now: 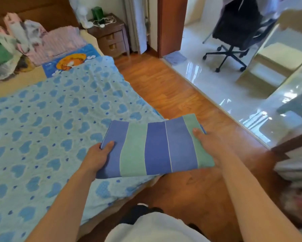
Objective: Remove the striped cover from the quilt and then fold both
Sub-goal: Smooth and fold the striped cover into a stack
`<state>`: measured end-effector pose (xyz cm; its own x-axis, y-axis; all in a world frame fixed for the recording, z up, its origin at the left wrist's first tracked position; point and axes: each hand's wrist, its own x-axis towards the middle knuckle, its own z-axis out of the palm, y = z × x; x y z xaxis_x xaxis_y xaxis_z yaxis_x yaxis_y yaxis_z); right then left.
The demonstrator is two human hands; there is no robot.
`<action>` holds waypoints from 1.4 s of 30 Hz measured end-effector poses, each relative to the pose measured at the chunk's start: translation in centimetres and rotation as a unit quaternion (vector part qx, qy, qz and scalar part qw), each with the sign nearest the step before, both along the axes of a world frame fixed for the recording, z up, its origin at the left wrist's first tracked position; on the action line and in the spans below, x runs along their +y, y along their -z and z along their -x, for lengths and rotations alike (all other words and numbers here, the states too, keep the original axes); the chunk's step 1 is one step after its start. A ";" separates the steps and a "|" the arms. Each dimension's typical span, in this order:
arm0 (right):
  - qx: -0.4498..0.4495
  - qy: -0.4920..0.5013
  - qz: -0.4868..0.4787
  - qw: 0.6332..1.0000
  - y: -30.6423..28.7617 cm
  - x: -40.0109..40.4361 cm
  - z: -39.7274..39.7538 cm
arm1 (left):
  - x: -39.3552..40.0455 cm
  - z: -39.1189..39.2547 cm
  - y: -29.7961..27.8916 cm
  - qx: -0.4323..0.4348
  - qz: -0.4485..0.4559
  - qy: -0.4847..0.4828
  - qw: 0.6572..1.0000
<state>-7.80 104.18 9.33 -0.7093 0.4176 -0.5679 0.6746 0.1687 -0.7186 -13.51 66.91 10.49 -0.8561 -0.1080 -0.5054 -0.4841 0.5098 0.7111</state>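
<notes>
The quilt [47,123], pale blue with hearts, is lying spread flat over the bed. The striped cover [153,147], folded into a compact rectangle, is hanging above the bed's near corner. The left hand [98,157] is gripping its left edge, thumb curled on top; the right hand [208,143] is gripping its right edge likewise.
</notes>
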 end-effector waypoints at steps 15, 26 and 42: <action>-0.033 0.065 -0.098 0.993 -1.1 25.2 11.2 | 31.0 17.5 6.7 0.010 0.039 0.075 0.996; -0.112 0.091 -0.106 0.984 4.0 45.5 24.7 | 51.9 32.9 9.7 -0.005 0.100 0.142 0.985; -0.053 -0.289 -0.154 0.944 2.5 29.8 71.0 | 35.8 52.8 9.2 -0.042 0.081 -0.264 0.960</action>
